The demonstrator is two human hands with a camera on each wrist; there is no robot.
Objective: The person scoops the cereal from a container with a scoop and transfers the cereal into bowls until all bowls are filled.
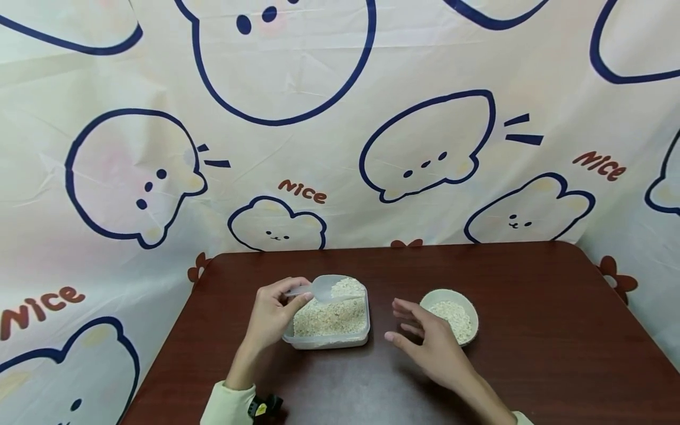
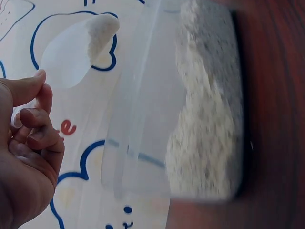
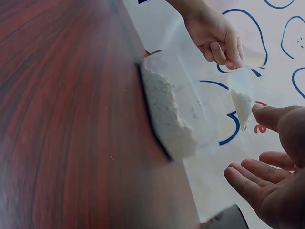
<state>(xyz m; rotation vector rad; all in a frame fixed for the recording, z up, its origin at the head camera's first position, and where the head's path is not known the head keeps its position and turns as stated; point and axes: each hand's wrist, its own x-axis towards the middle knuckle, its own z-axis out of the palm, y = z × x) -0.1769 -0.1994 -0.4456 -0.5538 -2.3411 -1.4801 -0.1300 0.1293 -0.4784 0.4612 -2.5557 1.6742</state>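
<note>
My left hand (image 1: pixel 273 313) pinches the handle of a translucent plastic scoop (image 1: pixel 323 289) between thumb and fingers. Pale oat-like flakes (image 1: pixel 347 288) lie in the scoop's front half, and it hangs above a clear rectangular container (image 1: pixel 329 341). More flakes (image 2: pixel 205 138) fill part of that container, heaped unevenly in the left wrist view. My right hand (image 1: pixel 430 348) holds nothing; its fingers are spread and relaxed, with the palm facing the container. Just beyond it stands a small white bowl (image 1: pixel 474 313) with flakes inside, its near left side partly covered by the hand.
The dark brown wooden table (image 1: pixel 542 330) carries the container at the middle and the bowl to the right. Behind it hangs a pale curtain (image 1: pixel 340 159) printed with cartoon figures. A black strap device (image 1: pixel 265 407) sits at the left sleeve.
</note>
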